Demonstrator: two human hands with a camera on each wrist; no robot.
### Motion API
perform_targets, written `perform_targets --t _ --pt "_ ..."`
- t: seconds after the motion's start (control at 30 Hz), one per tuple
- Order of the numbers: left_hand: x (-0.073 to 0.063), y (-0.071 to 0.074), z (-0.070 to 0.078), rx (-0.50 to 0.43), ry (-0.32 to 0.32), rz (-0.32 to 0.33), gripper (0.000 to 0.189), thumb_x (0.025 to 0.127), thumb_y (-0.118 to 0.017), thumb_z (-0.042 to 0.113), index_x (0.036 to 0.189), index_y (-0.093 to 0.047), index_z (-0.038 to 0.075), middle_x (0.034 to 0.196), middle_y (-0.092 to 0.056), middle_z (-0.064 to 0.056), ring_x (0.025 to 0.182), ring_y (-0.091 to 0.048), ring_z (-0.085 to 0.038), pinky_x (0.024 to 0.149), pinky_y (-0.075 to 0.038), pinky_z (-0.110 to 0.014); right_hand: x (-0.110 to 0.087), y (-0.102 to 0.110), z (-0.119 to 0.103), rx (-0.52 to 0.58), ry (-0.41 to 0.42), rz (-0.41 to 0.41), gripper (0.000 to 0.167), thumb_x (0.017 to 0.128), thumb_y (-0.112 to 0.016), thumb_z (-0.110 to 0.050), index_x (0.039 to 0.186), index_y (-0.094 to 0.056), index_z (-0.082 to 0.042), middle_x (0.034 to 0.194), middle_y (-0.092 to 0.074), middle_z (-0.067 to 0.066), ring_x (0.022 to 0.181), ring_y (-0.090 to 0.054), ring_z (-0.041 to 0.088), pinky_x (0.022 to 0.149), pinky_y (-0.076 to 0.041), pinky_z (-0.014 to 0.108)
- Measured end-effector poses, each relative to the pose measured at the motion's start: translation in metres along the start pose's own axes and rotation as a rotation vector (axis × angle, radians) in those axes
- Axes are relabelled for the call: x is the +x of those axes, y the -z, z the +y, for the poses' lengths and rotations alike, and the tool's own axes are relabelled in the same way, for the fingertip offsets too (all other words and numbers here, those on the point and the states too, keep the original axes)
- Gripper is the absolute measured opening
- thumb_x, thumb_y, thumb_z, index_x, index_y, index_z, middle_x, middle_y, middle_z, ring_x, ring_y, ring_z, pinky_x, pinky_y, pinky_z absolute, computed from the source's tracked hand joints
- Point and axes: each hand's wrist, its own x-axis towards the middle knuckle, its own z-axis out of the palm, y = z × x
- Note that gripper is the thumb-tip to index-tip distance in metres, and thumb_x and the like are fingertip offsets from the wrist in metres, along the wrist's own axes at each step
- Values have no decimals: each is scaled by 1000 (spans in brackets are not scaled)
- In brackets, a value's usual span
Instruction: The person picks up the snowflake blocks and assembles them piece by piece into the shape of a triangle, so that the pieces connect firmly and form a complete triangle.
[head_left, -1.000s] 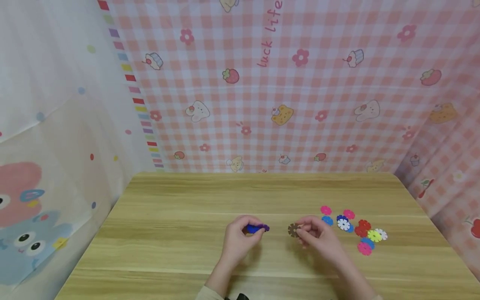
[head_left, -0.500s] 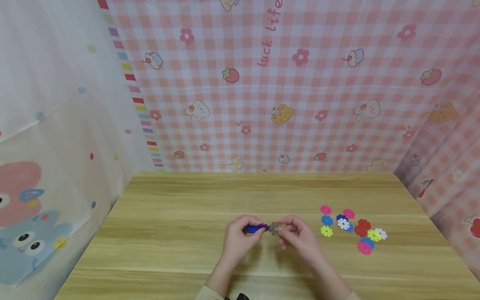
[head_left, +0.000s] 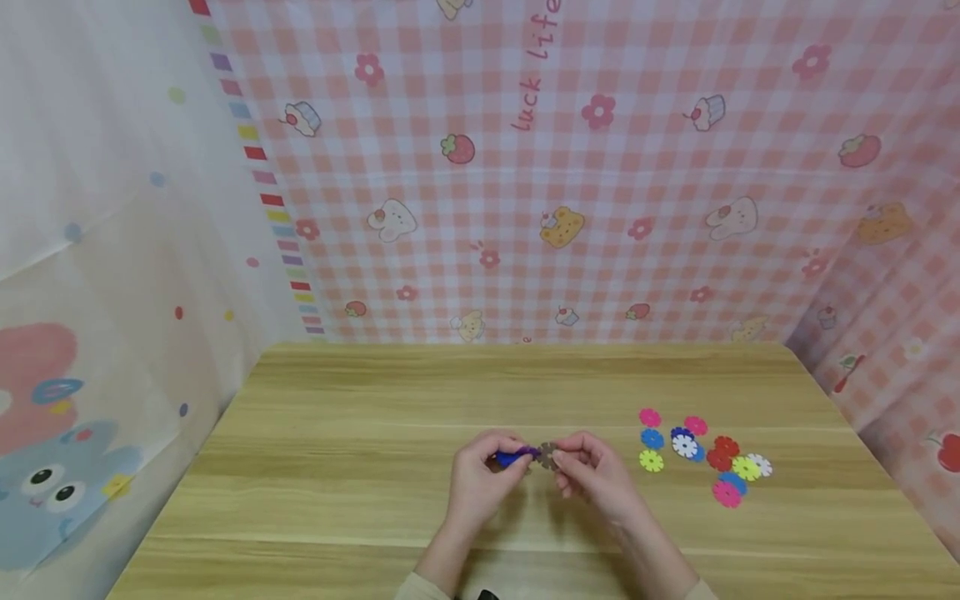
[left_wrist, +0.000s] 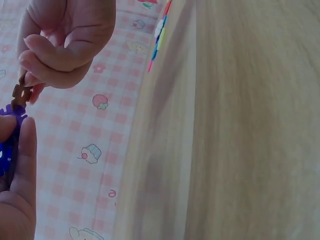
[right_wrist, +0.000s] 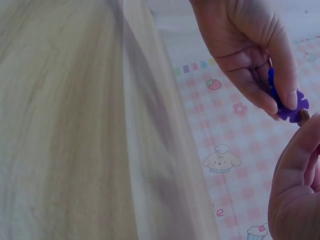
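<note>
Table (head_left: 337,483): loose discs (head_left: 722,458) over on its right.
Left hand (head_left: 480,479): pinching the blue-purple piece (head_left: 508,458).
Right hand (head_left: 598,477): pinching the brown disc (head_left: 547,458).
Brown disc: between the hands, touching the purple edge; a crooked push could skid it off!

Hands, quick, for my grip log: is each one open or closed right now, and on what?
Left hand: closed, holding the purple disc and blue piece.
Right hand: closed, holding the brown disc.
</note>
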Motion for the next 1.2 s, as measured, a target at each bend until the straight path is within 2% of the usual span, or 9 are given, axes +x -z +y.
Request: perform_targets --t 0.23,0.47,0.6,0.73,0.93,1.07,1.2 --pt "-2 -2 -3 -60 -43 -13 11 77 -75 -14 83 -68 -7 94 -67 -20 80 -68 -15 67 -59 -30 1 3 -1 -20 -4 -13 11 93 -60 3 103 -57 1 86 -65 4 66 -59 9 60 -52 19" --pt "-2 -4 -4 -37 -46 -13 12 78 -75 -12 83 -70 -3 94 -69 -15 82 -68 -20 67 -59 -27 0 3 -2 -30 9 -6 10 93 -60 3 103 -58 3 85 -65 5 65 -59 9 59 -52 20" --pt "-1 -4 0 -33 -37 1 12 79 -75 -11 84 -69 -1 94 -70 -14 87 -69 -27 72 -59 -28 2 -3 -4 -17 20 19 11 94 -59 3 104 -57 4 86 -64 5 64 -58 10 59 -52 20" --pt "1 -2 3 52 -38 -26 15 79 -74 -10 90 -71 0 96 -71 -11 91 -67 -28 80 -57 -27 3 -6 -7 -34 27 13 18 93 -59 4 108 -55 12 86 -63 6 65 -58 10 59 -52 20" --pt "4 6 0 167 -101 -121 38 74 -81 -3 110 -72 4 105 -70 -5 99 -64 -24 91 -52 -31 3 -4 -6 -107 9 27 23 91 -62 3 110 -55 14 85 -63 4 67 -56 10 60 -51 20" --pt "5 10 2 216 -99 -165 43 73 -86 5 112 -72 9 99 -67 0 92 -63 -19 88 -52 -30 3 -4 -4 -155 9 37 17 90 -66 1 104 -60 9 83 -64 3 66 -53 11 60 -49 20" --pt "3 10 3 251 -88 -181 40 73 -89 13 110 -73 12 98 -65 3 88 -62 -14 83 -53 -28 4 -5 -2 -154 -5 35 12 90 -67 -1 99 -63 4 82 -65 3 65 -52 9 59 -47 19"
